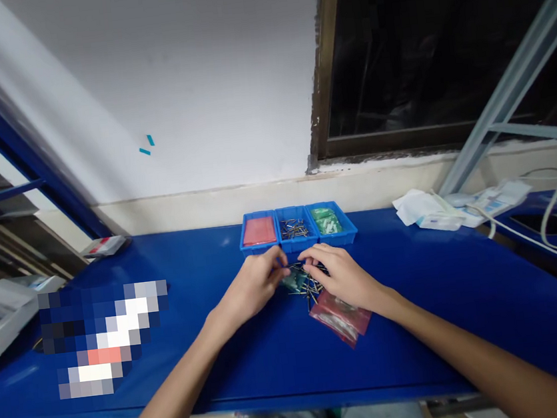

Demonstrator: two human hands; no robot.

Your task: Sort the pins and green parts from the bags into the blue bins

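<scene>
My left hand (260, 279) is curled at the left of a loose pile of thin metal pins or screws (310, 288), thumb and forefinger drawn together. Whatever is between those fingertips is too small to make out. From the other side my right hand (340, 270) bends over the same pile, its fingers curled down and their tips partly hidden among the pieces. A small green clear bag (294, 280) lies between the hands. Below my right hand are pink clear plastic bags (341, 317), at least one with something pale inside.
Three joined blue bins stand behind my hands: one with pink bags (259, 230), one with metal pins (294, 228), one with green bags (327, 221). White packets (429, 210) and a cable (544, 225) lie at right. At left are a white box (3, 314) and a blurred-out item (126, 327).
</scene>
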